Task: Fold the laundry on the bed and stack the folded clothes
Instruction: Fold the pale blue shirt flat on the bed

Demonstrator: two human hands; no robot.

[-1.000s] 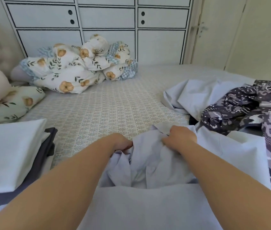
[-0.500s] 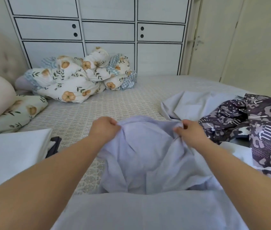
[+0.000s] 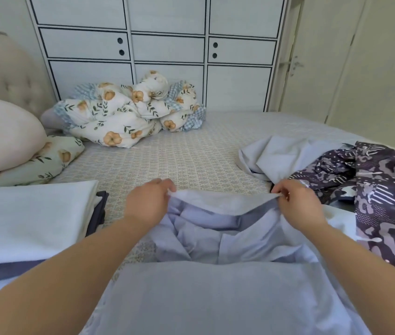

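Hands: left [image 3: 148,201], right [image 3: 298,204] each grip-pinch lilac sheet [image 3: 218,228] edge | sheet's near end cut off

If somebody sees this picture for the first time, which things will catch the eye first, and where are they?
First come the two bare arms in the middle: the left hand and the right hand each pinch the top edge of a pale lilac sheet, stretched between them above the bed. Next is the crumpled floral duvet at the far side against the white cupboards. At the right edge lies a dark purple patterned cloth; at the left, a stack of folded laundry.
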